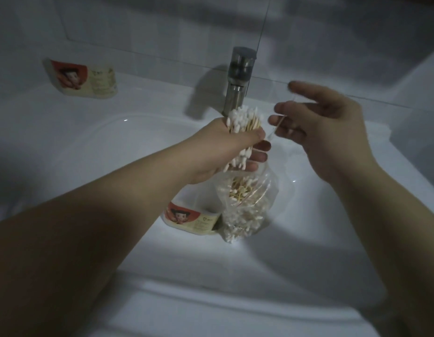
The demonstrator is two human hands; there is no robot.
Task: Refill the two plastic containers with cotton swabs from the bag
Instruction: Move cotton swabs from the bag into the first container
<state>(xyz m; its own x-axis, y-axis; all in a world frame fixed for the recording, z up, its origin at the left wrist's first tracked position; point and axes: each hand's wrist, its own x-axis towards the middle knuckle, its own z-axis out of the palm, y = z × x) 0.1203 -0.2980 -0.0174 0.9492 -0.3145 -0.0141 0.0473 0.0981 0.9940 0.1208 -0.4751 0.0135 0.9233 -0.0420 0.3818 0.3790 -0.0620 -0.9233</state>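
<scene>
**Now a fistful of swabs, with a container just below**

Here the left hand point(225, 147) grips a thick bundle of cotton swabs point(242, 120) at mid-frame, with fingers and thumb curled round the sticks. The bundle's long axis stands nearly upright, white tips fanning out above the fist and more poking out below.

Directly beneath it, lower in the frame, the clear bag point(245, 205) slumps in the sink point(89, 142), well filled with swabs. The near container point(194, 218) lies touching the bag's left side at lower centre, its red-and-cream label towards the camera. I cannot tell whether its opening faces up. It sits below and slightly left of the gripping hand, so that hand is the nearer. By my judgement the bundle must come down and line up with the opening.

The far container point(82, 77) lies on the counter at upper left, well apart from both hands. The right hand point(332, 127) hovers right of the bundle, fingers spread and mostly straight. A loose swab point(280, 121) lies across its fingertips, though whether it is pinched is unclear. The tap point(238, 79) stands behind the bundle.
</scene>
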